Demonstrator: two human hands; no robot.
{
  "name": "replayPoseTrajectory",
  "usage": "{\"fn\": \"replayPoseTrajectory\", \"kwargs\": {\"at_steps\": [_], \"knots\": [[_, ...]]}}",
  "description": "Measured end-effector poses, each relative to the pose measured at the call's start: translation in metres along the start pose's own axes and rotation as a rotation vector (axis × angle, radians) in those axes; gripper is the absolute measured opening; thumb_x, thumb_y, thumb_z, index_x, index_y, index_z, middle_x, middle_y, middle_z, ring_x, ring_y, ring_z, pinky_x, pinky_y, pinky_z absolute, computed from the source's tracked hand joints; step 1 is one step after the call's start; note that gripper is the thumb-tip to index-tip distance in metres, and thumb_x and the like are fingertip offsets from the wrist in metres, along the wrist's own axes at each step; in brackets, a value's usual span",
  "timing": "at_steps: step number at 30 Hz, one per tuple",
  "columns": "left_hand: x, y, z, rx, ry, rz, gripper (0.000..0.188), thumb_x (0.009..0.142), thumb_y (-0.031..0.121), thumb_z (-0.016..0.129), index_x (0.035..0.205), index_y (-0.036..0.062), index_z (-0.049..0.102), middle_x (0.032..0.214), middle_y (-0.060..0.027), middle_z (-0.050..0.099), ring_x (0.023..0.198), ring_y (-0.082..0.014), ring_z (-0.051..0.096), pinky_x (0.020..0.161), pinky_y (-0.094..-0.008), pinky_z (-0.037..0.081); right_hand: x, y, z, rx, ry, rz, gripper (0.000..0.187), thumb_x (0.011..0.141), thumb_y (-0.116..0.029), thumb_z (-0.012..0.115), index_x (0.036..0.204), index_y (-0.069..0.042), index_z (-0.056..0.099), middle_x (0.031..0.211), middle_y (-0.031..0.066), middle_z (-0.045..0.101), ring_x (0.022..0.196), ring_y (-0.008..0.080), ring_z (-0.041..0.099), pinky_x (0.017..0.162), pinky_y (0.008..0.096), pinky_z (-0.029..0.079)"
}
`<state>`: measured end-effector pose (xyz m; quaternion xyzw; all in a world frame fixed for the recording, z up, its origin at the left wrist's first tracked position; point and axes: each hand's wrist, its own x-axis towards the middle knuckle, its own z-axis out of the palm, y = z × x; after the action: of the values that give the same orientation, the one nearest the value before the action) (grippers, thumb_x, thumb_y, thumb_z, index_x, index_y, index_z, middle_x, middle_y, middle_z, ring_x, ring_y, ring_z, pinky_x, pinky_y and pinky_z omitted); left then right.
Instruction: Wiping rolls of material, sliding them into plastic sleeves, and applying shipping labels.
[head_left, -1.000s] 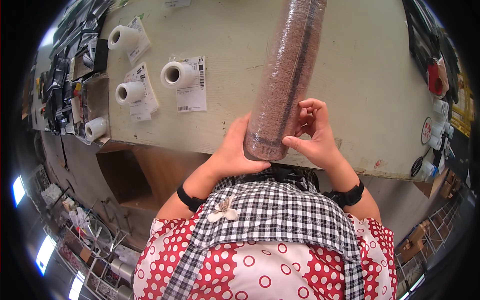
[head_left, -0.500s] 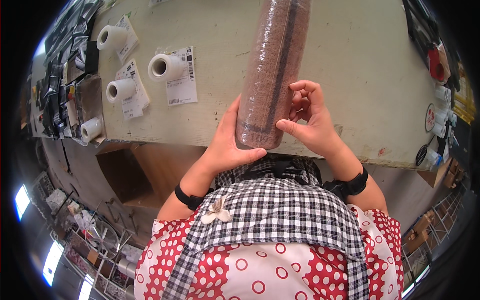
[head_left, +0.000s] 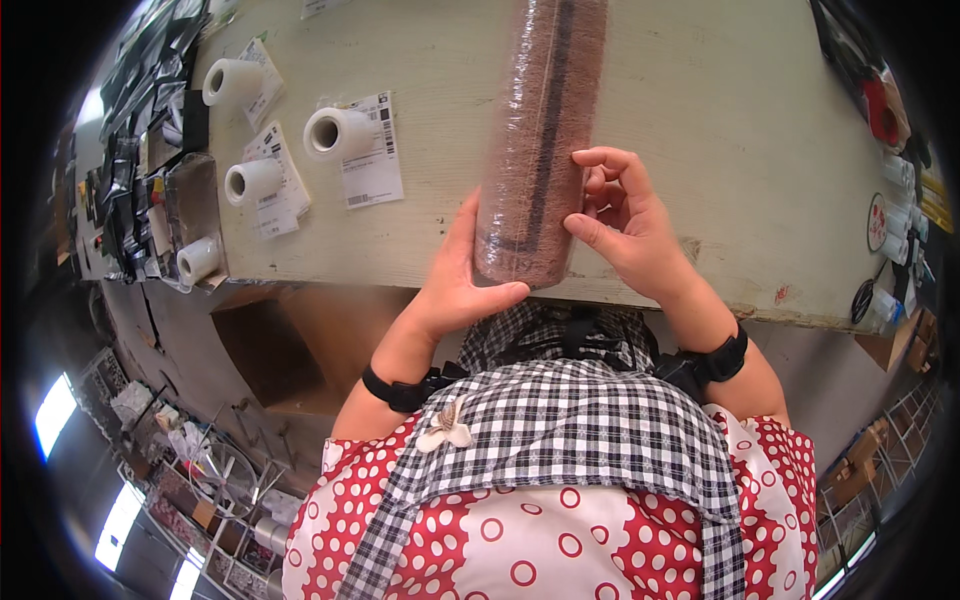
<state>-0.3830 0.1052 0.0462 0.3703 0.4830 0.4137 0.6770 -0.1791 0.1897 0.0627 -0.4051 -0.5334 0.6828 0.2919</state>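
1. The big pale table point(head_left: 720, 180) fills the top, from about ten o'clock round to three.

2. The long roll point(head_left: 545, 140) is next. It is rough and pinky-brown, has a dark stripe and wears shiny clear wrap. Its near end is by the table's front edge, close to the middle, and its far end goes out of view just past twelve o'clock. It points a bit straighter to twelve than a second ago, though the head has moved a little too.

3. A brown box point(head_left: 360, 350) sits under the table, near eight o'clock.

4. The left hand point(head_left: 450, 265), at eleven o'clock near the middle, is cupped round the roll's near end and has hold of it. The thumb lies across the end; the fingers are hidden. It stays at this end, so I think it keeps the roll steady.

5. The right hand point(head_left: 635, 230), at two o'clock, is half open. Its thumb and pointing finger are apart, tips at the roll's right side. It has slid farther up from the near end, so it seems free to work along the side.

6. Paper sheets point(head_left: 375, 185) lie between ten and eleven o'clock.

7. Small clear film rolls point(head_left: 345, 133) rest on those papers.
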Motion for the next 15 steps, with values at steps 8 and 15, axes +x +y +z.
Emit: {"fn": "replayPoseTrajectory", "kwargs": {"at_steps": [8,15], "knots": [[-0.006,0.009,0.019,0.666,0.069,0.268,0.109,0.058,0.032,0.082,0.145,0.0058,0.022,0.124,-0.0193,0.042,0.113,-0.0344,0.045,0.096,-0.0413,0.039,-0.028,-0.001,-0.027,-0.12,0.074,-0.016,0.049,0.084,-0.017,0.064,0.128,-0.008,0.044,0.11,0.0032,0.049,0.104,0.0141,0.048,0.085,0.0285,0.044],[-0.017,0.018,0.027,0.753,-0.072,0.413,0.062,0.07,0.024,0.076,0.128,0.0188,0.054,0.118,-0.0121,0.047,0.102,-0.028,0.047,0.086,-0.0335,0.045,-0.045,0.003,-0.054,-0.189,0.28,-0.027,0.074,0.086,-0.041,0.061,0.137,0.003,0.031,0.129,0.0157,0.044,0.121,0.0249,0.042,0.103,0.0386,0.032]]}}
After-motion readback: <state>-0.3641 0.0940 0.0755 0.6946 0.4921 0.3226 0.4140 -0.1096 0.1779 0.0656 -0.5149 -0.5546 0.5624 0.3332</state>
